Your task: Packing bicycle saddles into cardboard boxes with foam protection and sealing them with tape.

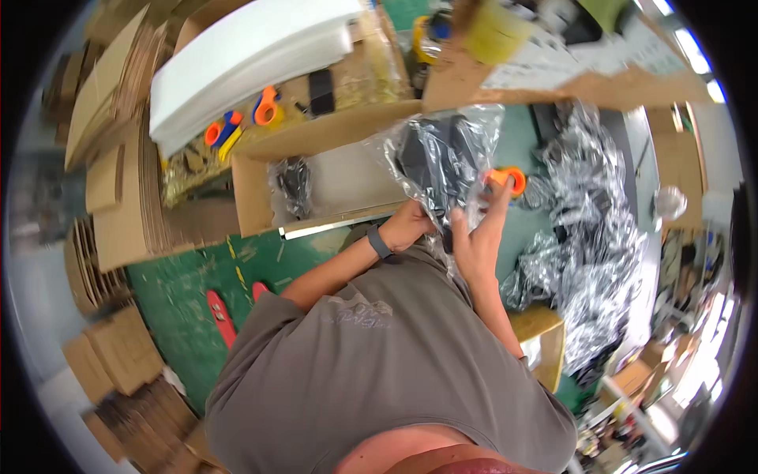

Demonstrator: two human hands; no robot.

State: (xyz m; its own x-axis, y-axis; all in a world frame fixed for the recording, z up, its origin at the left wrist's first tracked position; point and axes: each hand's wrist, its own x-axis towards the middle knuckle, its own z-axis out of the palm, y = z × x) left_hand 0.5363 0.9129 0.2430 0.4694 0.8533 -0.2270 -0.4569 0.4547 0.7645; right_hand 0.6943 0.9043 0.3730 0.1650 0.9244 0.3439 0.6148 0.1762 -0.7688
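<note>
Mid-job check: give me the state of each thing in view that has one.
Held clear bag: black contents, lower end gripped by left hand
Right hand: against the bag's side, grip unclear
Cardboard box: open
Bagged dark item: inside the box, left end
Clear plastic heap: crumpled
Dark wristband: worn on left wrist

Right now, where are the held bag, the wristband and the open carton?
Held bag [444, 158]: head view, middle, clear plastic over dark contents.
Wristband [379, 242]: head view, middle of the dark band.
Open carton [325, 133]: head view, inner face of its far wall.
</note>
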